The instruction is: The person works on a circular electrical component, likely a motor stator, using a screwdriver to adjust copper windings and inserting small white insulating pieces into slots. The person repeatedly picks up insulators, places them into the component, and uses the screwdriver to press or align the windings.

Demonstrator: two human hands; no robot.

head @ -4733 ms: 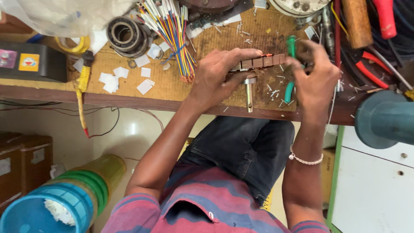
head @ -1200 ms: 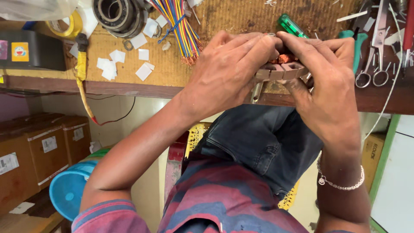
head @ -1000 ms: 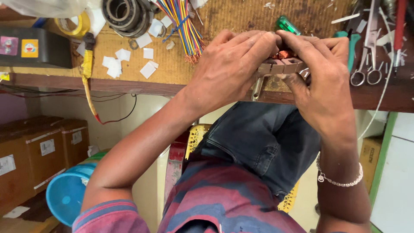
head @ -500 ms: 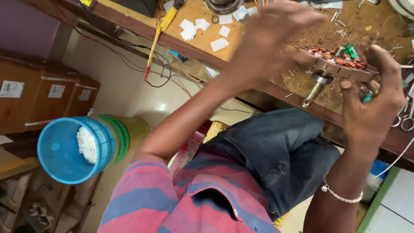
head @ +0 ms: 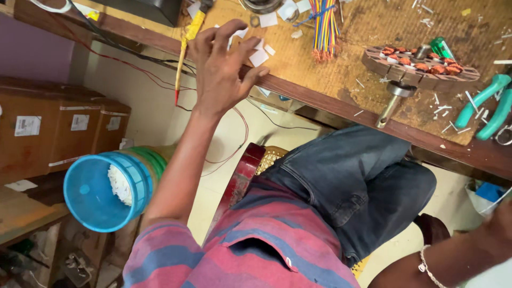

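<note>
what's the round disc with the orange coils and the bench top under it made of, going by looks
Disc: looks like dull brownish-grey metal with slots around the edge, carrying orange-red coils that look like varnished copper wire; a shiny steel-looking shaft sticks out. Bench top: seems to be rough, unfinished pressed wood board, tan and speckled, with a darker smooth wooden edge strip.

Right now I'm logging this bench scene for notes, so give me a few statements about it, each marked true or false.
1. The left hand rests open over white paper squares at the bench edge. True.
2. The round wound part is held in both hands. False: it lies alone on the bench.
3. Teal-handled pliers lie right of that part. True.
4. The blue basket sits on the bench. False: it is below, beside brown boxes.
</note>
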